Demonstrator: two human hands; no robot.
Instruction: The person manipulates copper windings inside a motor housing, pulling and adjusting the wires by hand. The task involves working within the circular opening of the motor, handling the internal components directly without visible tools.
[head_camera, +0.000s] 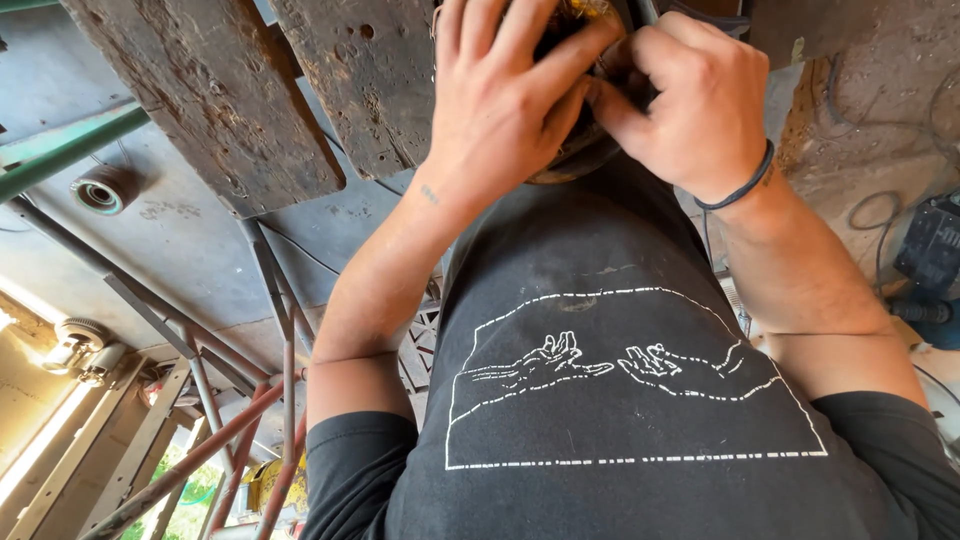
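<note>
**Both hands closed on a dark round object at upper frame edge**

The dark rounded object (572, 160) sits at the top centre, mostly hidden; its long axis and facing cannot be told. The left hand (505, 95) wraps over it, fingers curled and gripping. The right hand (690, 100) pinches its rim with thumb and forefinger. A worn wooden plank (215, 100) lies just left, a second plank (365, 75) touching the left hand. Metal rods (270, 300) crowd the lower left; cables (880, 215) and a blue power tool (930, 265) stand right

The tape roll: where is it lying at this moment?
In the head view the tape roll lies far left on the grey floor, beside a green bar and left of the worn wooden planks.
</note>
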